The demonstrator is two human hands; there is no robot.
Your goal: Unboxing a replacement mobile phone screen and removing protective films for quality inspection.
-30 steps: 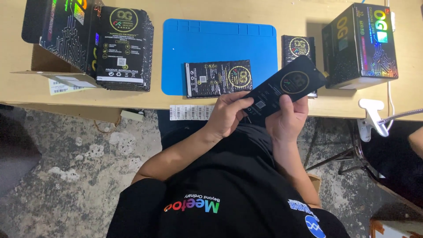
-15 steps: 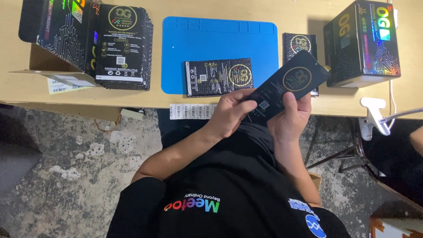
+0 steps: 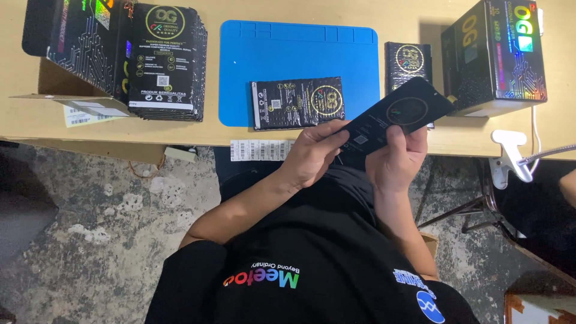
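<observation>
**Both hands grip a flat black packet over the table's near edge**

The left hand (image 3: 312,157) and the right hand (image 3: 397,161) hold one slim black packet (image 3: 393,117) between them, just right of centre in the frame. The packet tilts, its far end rising toward the upper right. The left hand's fingers curl over the lower end, thumb on top; the right hand is closed round the middle from below, thumb pressed on the face.

Behind the packet, a blue mat (image 3: 288,54) lies on the wooden table (image 3: 240,135), and a second black packet (image 3: 297,103) rests flat on the mat's near part. Another packet (image 3: 408,60) stands just right of the mat, its lower part hidden by the held one. At the upper right sits a black carton with shiny coloured printing (image 3: 498,54). At the upper left, a stack of black packets (image 3: 165,66) lies beside an open cardboard box (image 3: 66,48). A white barcode strip (image 3: 261,150) lies at the table edge, just left of the left hand. A white clamp (image 3: 510,156) grips the table edge at the right.
</observation>
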